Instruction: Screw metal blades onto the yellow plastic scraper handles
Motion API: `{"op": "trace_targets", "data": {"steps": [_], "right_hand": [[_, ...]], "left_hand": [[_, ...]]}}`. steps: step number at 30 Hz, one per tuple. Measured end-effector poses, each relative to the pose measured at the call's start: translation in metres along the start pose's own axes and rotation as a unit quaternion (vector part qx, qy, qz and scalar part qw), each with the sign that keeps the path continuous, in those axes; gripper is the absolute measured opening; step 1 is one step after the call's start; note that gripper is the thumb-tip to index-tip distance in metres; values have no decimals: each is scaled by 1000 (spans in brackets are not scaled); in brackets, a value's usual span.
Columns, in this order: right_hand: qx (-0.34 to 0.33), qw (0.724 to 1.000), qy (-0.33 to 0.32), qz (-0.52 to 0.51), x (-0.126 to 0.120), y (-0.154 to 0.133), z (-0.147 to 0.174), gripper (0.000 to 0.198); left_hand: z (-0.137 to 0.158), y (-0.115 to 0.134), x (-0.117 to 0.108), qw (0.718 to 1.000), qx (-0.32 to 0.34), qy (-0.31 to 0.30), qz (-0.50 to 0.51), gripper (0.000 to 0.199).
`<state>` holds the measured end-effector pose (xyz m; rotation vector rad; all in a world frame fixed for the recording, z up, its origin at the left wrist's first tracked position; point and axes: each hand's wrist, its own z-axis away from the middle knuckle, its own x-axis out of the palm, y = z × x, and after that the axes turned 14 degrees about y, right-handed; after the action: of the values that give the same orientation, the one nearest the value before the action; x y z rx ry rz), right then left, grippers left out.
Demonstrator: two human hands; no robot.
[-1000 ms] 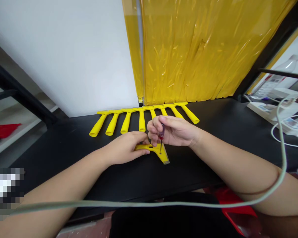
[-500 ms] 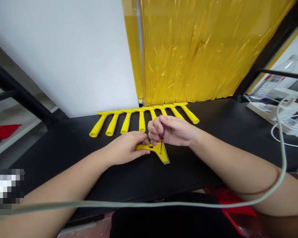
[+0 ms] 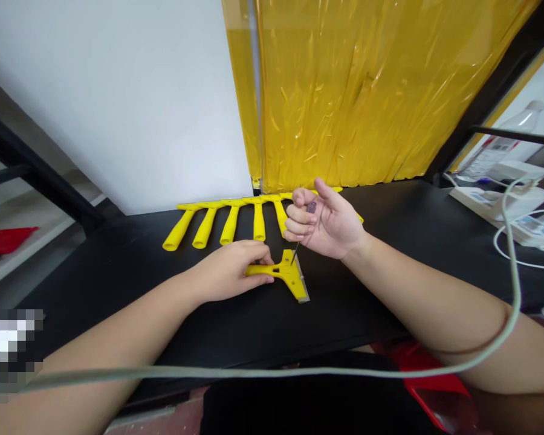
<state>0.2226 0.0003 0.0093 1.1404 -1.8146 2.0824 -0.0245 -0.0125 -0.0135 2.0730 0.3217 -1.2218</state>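
Observation:
My left hand [image 3: 240, 269] is closed around the handle of a yellow scraper [image 3: 292, 279], which lies on the black table with its blade end facing right. Two screw spots show on its wide head, and a thin metal blade runs along the edge. Over the scraper's head, my right hand [image 3: 321, 220] holds a small screwdriver [image 3: 311, 208] in its curled fingers, thumb lifted away. The thin shaft points down toward the head; whether its tip touches the scraper I cannot tell.
Several more yellow scrapers [image 3: 229, 223] stand in a row along the back of the black table [image 3: 199, 332]. A pale cable [image 3: 299, 373] crosses in front of me. At right are white devices [image 3: 512, 211] and a plastic bottle [image 3: 503, 142]. Yellow film [image 3: 344, 90] hangs behind.
My right hand has risen and turned palm-up, lifting the screwdriver off the near screw of the scraper's head. My left hand and the scraper have stayed in place.

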Motion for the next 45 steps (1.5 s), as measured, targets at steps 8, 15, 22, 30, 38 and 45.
{"op": "trace_targets", "data": {"steps": [8, 15, 22, 30, 38, 45], "right_hand": [[-34, 999, -1, 26, -3, 5, -2, 50], [-35, 999, -10, 32, -3, 10, -4, 41], [-37, 999, -6, 9, 1, 12, -3, 26], [-35, 999, -26, 9, 0, 14, -3, 26], [-82, 994, 2, 65, 3, 19, -3, 28], [-52, 994, -26, 91, 0, 20, -7, 42]], "left_hand": [[0, 0, 0, 1000, -4, -2, 1, 18], [0, 0, 0, 1000, -6, -3, -2, 19], [2, 0, 1, 1000, -6, -4, -1, 19], [1, -1, 2, 1000, 1, -1, -1, 19], [2, -3, 3, 1000, 6, 6, -5, 19], [2, -3, 4, 1000, 7, 3, -7, 18]]}}
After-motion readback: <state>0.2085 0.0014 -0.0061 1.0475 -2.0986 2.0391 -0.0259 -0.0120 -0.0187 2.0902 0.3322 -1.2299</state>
